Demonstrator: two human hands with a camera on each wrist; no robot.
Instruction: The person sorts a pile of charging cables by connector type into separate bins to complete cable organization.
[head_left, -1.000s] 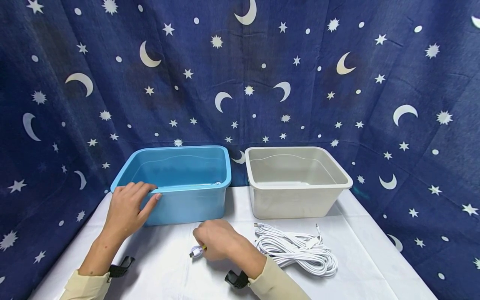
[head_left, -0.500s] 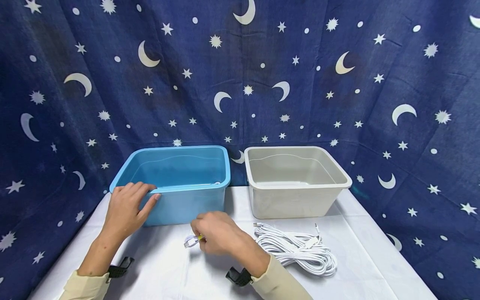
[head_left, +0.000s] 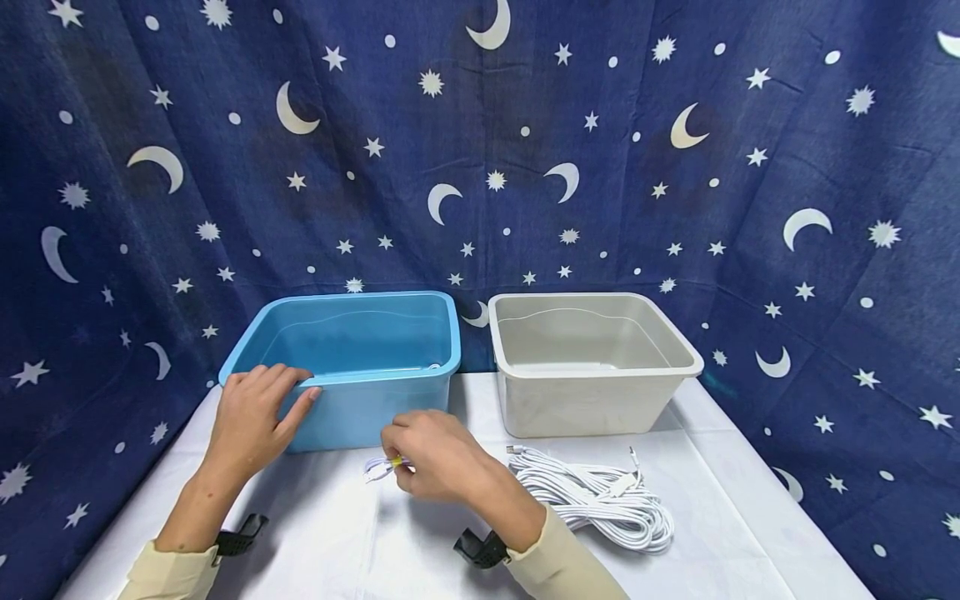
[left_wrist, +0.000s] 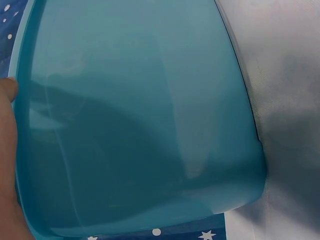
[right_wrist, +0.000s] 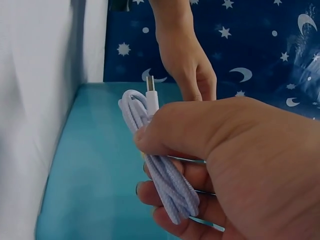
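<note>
Blue bin, white bit inside, beige bin

My left forearm slants forward and inward to my left hand, its thumb apart from the bent fingers. My right forearm angles inward; my right hand pinches, thumb laid opposite my curled fingers.

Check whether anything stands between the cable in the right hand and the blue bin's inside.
The bin's front wall does; the right hand holds the cable in front of it. The left hand grips the rim farther left, out of the way.
</note>
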